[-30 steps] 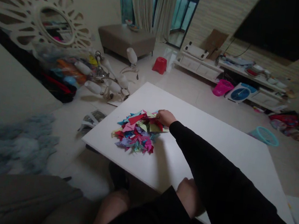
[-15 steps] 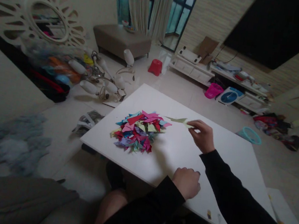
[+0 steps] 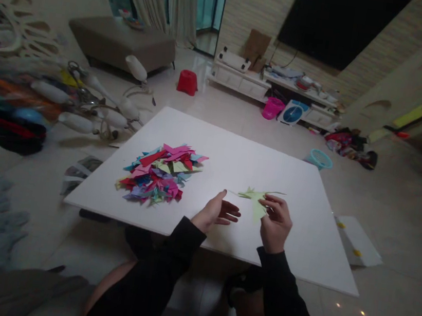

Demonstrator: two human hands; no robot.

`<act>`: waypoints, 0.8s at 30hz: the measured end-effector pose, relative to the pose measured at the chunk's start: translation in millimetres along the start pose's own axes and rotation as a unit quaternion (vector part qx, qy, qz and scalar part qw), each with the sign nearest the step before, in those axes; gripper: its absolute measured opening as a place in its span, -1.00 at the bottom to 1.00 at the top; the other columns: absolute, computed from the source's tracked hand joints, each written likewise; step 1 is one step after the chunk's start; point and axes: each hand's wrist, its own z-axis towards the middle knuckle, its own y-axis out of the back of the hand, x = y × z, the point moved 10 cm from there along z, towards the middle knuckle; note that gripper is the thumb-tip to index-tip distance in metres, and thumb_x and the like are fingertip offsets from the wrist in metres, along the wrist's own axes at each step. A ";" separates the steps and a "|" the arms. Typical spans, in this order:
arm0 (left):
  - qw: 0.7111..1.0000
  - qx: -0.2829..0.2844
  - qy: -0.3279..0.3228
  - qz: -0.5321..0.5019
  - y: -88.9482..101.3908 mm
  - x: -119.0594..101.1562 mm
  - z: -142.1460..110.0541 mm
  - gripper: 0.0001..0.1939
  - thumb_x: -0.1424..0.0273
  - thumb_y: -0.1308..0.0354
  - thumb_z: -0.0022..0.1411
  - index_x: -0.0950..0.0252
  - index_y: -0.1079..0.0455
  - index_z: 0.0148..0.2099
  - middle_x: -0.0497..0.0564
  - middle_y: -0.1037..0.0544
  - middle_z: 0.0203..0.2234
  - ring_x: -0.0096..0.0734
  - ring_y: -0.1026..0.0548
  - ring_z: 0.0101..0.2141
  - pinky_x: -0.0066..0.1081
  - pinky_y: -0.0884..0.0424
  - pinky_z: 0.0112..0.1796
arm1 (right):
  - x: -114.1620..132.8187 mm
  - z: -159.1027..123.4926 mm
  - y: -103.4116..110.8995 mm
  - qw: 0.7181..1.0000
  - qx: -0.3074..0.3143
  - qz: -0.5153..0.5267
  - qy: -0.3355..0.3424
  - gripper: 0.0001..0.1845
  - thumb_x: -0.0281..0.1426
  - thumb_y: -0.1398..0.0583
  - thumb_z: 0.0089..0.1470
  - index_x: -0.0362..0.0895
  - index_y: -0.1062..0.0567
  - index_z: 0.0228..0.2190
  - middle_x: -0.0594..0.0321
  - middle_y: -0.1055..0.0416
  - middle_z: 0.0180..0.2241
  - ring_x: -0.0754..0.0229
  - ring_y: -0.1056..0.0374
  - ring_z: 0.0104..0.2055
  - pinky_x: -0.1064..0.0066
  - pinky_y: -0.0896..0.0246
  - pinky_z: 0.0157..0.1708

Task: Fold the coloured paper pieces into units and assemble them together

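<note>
Between the thumb and fingers of my right hand (image 3: pixel 276 223) is a pale green folded paper crane (image 3: pixel 257 204), raised over the white table (image 3: pixel 232 145). Just left of it, my left hand (image 3: pixel 217 213) is open, its fingers stretched toward the crane and its thumb up. A thin pale line shows between that thumb tip and the crane; I cannot tell what it is. A heap of paper cranes (image 3: pixel 162 175) in pink, red, blue, purple and light green lies on the left part of the table, apart from both hands.
Past the table's far edge stand a red stool (image 3: pixel 187 82), a pink basket (image 3: pixel 272 108) and a turquoise basket (image 3: pixel 318 159). A chandelier with white shades (image 3: pixel 78 122) rests on the floor at left. A white board (image 3: pixel 359 242) lies beyond the right edge.
My right hand has drawn the pale green crane back from near the heap, closer to me. My left hand has risen from a curled pose and opened beside it. The view has turned right.
</note>
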 end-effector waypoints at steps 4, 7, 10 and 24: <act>0.988 0.038 -0.030 -0.146 -7.6 -9.7 5.8 -0.39 -0.05 0.10 0.35 0.37 -0.53 -0.14 0.23 -0.66 -0.19 -0.20 -0.61 -0.22 -0.30 -0.47 -0.17 | -1.7 -0.2 -6.4 0.998 0.026 0.061 -0.001 -0.84 -0.46 -0.33 0.00 0.03 -0.65 -0.33 0.12 -0.41 -0.11 0.01 -0.41 0.01 0.11 -0.48 -0.07; 0.981 0.051 -0.069 -0.172 -7.6 -25.1 6.1 -0.43 -0.08 -0.08 0.24 0.36 -0.51 -0.13 0.22 -0.65 -0.21 -0.14 -0.60 -0.20 -0.26 -0.49 -0.17 | -1.0 0.0 -3.0 0.995 0.035 0.091 -0.009 -0.85 -0.46 -0.34 -0.01 0.02 -0.65 -0.36 0.12 -0.40 -0.10 0.00 -0.41 0.02 0.07 -0.46 0.00; 0.981 0.083 -0.082 -0.155 -10.8 -34.6 -0.1 -0.47 -0.03 -0.18 0.17 0.38 -0.51 -0.15 0.23 -0.65 -0.24 -0.11 -0.61 -0.21 -0.25 -0.50 -0.19 | 1.3 -0.4 4.3 0.992 0.049 0.113 -0.013 -0.86 -0.47 -0.33 0.01 0.02 -0.66 -0.38 0.13 -0.41 -0.10 0.02 -0.41 0.03 0.08 -0.42 0.05; 0.980 -0.007 -0.199 -0.001 -1.6 -39.6 -8.0 -0.58 0.38 -0.54 -0.19 0.39 -0.50 -0.26 0.02 -0.60 -0.35 -0.40 -0.54 -0.35 -0.39 -0.46 -0.25 | -31.5 -5.8 1.1 0.957 0.071 0.221 -0.177 -0.85 -0.34 -0.19 0.10 -0.03 -0.56 -0.29 0.20 -0.56 -0.20 0.09 -0.48 -0.16 0.23 -0.39 -0.13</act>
